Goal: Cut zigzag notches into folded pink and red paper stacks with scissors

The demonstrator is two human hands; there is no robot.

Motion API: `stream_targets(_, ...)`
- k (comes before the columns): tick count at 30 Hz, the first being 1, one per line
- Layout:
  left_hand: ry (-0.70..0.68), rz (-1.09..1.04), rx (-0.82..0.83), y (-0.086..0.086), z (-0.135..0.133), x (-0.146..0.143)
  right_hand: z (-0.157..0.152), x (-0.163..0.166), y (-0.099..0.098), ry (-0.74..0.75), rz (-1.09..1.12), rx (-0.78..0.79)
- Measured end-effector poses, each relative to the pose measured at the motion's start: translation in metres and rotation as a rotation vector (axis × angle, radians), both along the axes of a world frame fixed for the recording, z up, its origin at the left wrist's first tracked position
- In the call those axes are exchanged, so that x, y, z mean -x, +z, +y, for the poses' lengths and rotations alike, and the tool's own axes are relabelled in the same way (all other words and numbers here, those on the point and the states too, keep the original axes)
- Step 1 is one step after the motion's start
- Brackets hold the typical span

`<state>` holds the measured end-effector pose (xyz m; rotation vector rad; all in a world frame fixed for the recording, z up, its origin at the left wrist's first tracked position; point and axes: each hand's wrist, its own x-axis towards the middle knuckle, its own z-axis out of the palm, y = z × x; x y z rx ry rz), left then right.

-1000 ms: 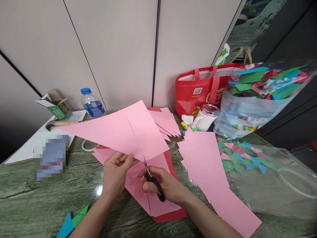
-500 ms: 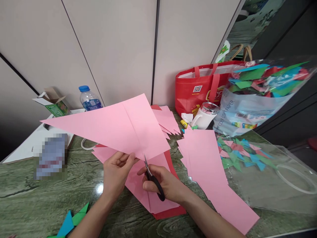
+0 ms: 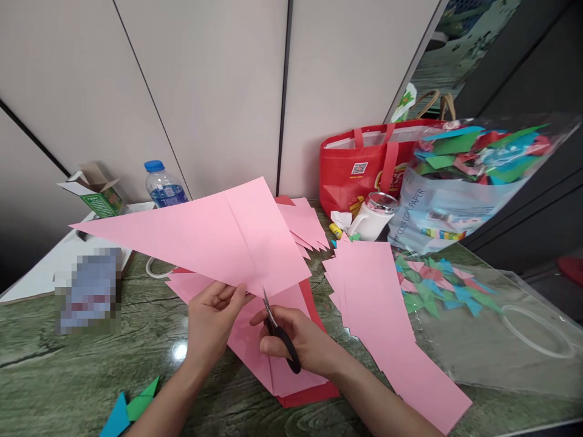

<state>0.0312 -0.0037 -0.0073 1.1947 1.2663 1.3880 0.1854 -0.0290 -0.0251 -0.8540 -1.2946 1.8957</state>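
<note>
Pinched between the thumb and fingers of my left hand [image 3: 216, 312] is a large pink paper sheet [image 3: 204, 233], raised above the table and tapering to a point at the left. A crease runs across it. My right hand [image 3: 291, 337] grips black-handled scissors [image 3: 283, 343] with fingers in the loops. The blades meet the sheet's lower edge, close to the crease and just right of my left fingertips. Under both hands lies a stack of pink paper [image 3: 291, 370] over red paper [image 3: 314, 394], partly covered by my hands.
Pink strips [image 3: 373, 291] lie on the right. Beyond them are a clear bag [image 3: 455, 346], small coloured paper pieces [image 3: 441, 285], a white mug [image 3: 371, 218], a red tote [image 3: 341, 170] and a full plastic bag [image 3: 455, 194]. A bottle [image 3: 166, 188] and box [image 3: 98, 194] stand back left.
The whole view has shifted slightly. Both hands, the pink sheet and the scissors keep nearly the same places relative to one another, with the blades still at the lower edge.
</note>
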Motion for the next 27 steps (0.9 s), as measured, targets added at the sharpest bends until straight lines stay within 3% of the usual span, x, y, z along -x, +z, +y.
stream_targets(27,-0.052,-0.217,0.044,-0.0017,0.0007,-0.0003,-0.0023,0.0059,-0.0026,-0.088,-0.05,-0.043)
